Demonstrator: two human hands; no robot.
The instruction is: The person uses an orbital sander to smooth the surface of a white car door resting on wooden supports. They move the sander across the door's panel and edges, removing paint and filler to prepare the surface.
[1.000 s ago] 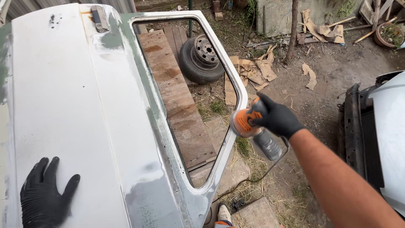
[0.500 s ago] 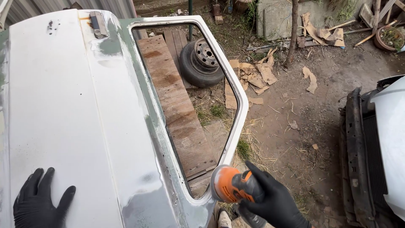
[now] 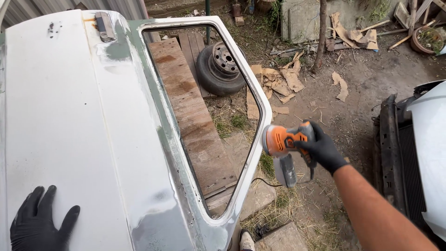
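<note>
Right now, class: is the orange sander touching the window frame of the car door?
Touching. The head view shows the sander pad pressed against the window frame outer edge, no gap.

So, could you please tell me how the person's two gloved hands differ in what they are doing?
The left hand lies flat with fingers spread on the white car door, holding nothing. The right hand is closed around an orange sander at the door's window frame edge. The left is low and near; the right reaches out. Both wear black gloves.

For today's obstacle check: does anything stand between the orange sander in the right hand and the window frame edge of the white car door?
Nothing visible does. The right hand holds the orange sander right beside the window frame edge; its pad faces the frame.
</note>
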